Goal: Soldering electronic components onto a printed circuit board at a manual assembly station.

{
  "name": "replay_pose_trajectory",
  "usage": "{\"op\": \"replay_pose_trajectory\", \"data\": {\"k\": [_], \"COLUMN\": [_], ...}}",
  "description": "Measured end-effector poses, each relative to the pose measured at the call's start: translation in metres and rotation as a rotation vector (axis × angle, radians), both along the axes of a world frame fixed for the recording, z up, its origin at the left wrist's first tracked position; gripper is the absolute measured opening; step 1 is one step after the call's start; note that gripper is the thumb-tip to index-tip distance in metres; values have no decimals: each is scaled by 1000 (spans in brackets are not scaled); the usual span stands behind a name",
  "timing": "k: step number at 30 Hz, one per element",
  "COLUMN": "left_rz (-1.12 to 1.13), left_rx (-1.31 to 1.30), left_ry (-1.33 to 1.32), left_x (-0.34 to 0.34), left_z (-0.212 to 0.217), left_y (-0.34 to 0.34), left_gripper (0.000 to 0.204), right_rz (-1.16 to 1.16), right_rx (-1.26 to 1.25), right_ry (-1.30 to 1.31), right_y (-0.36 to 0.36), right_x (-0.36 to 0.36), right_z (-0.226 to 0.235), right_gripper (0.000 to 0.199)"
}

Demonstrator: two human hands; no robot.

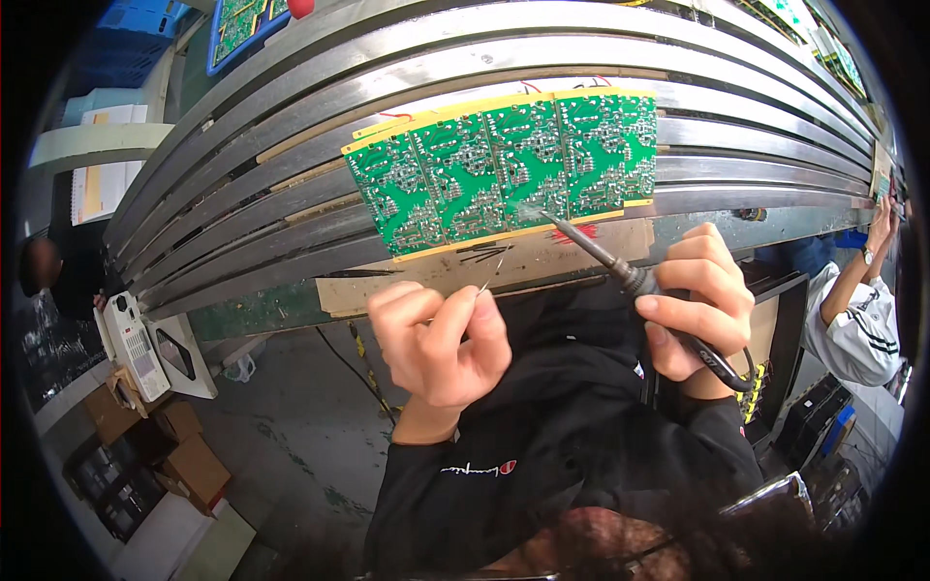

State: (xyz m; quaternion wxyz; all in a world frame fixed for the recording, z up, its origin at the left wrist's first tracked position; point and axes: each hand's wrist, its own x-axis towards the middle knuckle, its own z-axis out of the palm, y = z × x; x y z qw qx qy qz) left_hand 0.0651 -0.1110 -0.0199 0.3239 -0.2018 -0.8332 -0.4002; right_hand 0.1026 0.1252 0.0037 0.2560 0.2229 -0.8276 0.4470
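Left hand [436, 339] pinching solder wire [494, 271] between closed fingers, feeding end toward joint. Right hand [699, 300] gripping iron [605, 254] pen-style, tip touching green board [504, 169] lower edge. Board lying solder-side up on conveyor rails [736, 136], giving access to joints.

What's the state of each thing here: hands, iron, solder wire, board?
left hand: closed, pinching the solder wire
solder wire: thin, held up, end short of the board
right hand: gripped around the soldering iron
soldering iron: tilted, tip on the board's lower edge
green circuit board panel: solder side up, lying flat on the metal rails
metal rails: bearing the panel
co-worker's hand: raised at the far right rail
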Motion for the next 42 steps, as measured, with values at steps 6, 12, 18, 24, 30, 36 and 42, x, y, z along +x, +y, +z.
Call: {"op": "replay_pose_trajectory", "data": {"k": [6, 12, 18, 24, 30, 36, 42], "left_rz": [46, 46, 10, -84, -91, -79, -76], "left_rx": [-170, -184, -117, -127, -105, -81, -108], "left_ry": [-43, -2, 33, 89, 113, 99, 93], "left_x": [1, -3, -13, -39, -53, -56, -57], "left_z": [-6, -3, 0, 0, 3, 1, 3], "left_y": [-17, -15, -1, 12, 24, 28, 29], "left_gripper": [21, 21, 22, 22, 23, 23, 23], "right_rz": [-163, -638, -576, -320, -85, -107, -103], "right_rx": [-24, 128, 203, -395, -189, -220, -197], "right_ry": [371, 372, 187, 78, 68, 45, 67], "right_y": [34, 90, 76, 20, -4, -10, -10], "right_x": [-26, -137, -128, -31, -16, -21, -23], "right_z": [-3, 6, 15, 4, -14, -22, -22], "right_gripper": [22, 28, 28, 28, 26, 24, 22]}}
